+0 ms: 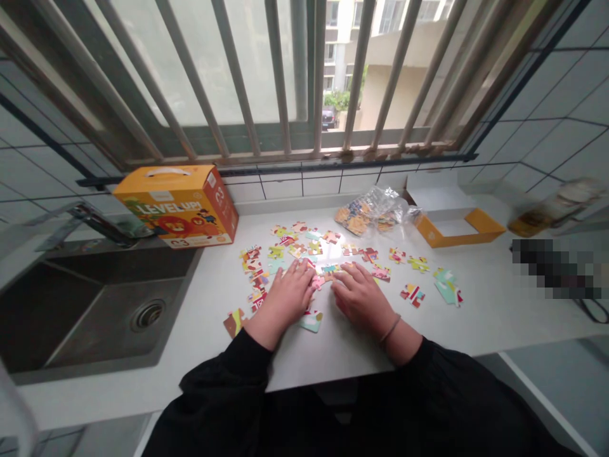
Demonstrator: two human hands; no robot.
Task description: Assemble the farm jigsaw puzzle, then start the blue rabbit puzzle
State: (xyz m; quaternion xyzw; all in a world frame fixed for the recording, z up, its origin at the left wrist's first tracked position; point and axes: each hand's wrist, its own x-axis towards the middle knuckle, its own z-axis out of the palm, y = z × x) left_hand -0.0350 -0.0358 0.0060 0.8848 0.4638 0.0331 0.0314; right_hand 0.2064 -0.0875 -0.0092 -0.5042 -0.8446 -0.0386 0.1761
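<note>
Colourful puzzle pieces (276, 251) lie scattered over the white counter (328, 358). My left hand (289, 293) rests palm down on pieces left of the middle, its fingers stretched forward. My right hand (362, 297) lies just to the right, fingers spread and slightly bent, its fingertips at pieces near the middle. Between the hands sit a few small pink and teal pieces (328, 271). A pale green piece (311, 322) is close to my left wrist. Farther right are a red and blue piece (412, 295) and pale green pieces (446, 285). What lies under the palms is hidden.
An orange box (178, 209) stands at the back left beside the sink (99, 304) and its faucet (102, 225). At the back are a clear plastic bag (375, 212) with pieces and an open orange tray (459, 228). A glass vessel (537, 219) and a blurred dark object stand right.
</note>
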